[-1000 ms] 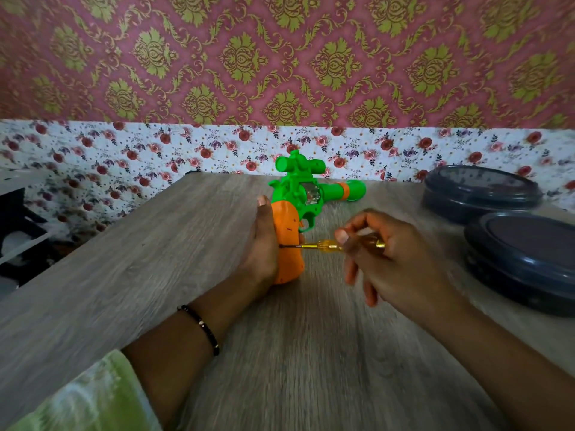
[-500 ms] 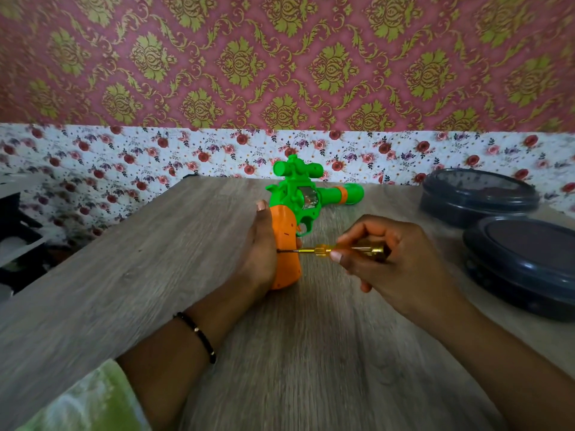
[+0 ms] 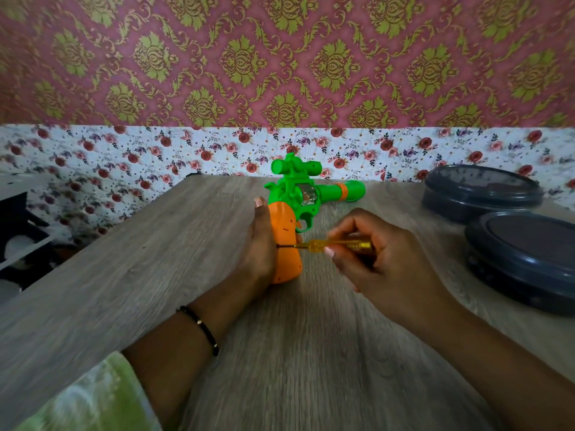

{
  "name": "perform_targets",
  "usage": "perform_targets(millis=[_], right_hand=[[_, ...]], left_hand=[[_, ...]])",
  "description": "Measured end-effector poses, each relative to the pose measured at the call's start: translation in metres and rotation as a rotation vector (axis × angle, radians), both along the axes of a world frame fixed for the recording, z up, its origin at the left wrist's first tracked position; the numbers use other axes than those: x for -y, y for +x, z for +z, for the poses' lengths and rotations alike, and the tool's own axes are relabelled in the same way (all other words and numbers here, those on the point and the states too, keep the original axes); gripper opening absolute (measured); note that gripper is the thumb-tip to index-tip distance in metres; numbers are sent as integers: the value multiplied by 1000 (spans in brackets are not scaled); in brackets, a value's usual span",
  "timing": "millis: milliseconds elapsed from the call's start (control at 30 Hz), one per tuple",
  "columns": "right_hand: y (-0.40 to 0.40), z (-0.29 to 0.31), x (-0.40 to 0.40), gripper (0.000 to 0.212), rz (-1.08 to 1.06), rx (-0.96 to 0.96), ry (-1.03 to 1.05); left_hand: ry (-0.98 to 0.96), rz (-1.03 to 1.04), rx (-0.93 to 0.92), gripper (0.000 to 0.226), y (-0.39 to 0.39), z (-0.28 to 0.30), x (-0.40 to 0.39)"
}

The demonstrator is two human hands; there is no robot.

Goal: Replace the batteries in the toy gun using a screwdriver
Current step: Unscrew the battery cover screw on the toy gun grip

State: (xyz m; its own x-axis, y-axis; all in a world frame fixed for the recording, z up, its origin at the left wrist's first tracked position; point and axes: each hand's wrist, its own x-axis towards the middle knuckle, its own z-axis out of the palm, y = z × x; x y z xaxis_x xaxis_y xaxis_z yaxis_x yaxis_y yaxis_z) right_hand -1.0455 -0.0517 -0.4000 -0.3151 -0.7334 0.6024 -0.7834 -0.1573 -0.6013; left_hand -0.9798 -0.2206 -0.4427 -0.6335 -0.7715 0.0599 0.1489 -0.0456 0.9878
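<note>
Both hands are working the toy gun [image 3: 287,241] standing on the bench [image 3: 155,259]; the left hand [image 3: 259,253] is clasping its orange grip from the left; the right hand [image 3: 378,265] is pinching the screwdriver [image 3: 326,245], lying level, tip pointing leftward into the grip

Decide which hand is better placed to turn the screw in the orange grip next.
Right hand: it holds the screwdriver, tip at the grip of the toy gun. The left hand steadies the grip.
</note>
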Motion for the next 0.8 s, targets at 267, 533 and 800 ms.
perform_targets(millis=[267, 533, 800], right_hand=[[-2, -1, -1, 49, -154, -73, 5], [-4, -1, 1, 39, -81, -260, 40], [-10, 7, -4, 8, 36, -204, 21]], left_hand=[[-14, 6, 6, 85, -2, -2, 0], [6, 1, 5, 91, -1, -1, 3], [-31, -30, 18, 89, 1, 1, 0]])
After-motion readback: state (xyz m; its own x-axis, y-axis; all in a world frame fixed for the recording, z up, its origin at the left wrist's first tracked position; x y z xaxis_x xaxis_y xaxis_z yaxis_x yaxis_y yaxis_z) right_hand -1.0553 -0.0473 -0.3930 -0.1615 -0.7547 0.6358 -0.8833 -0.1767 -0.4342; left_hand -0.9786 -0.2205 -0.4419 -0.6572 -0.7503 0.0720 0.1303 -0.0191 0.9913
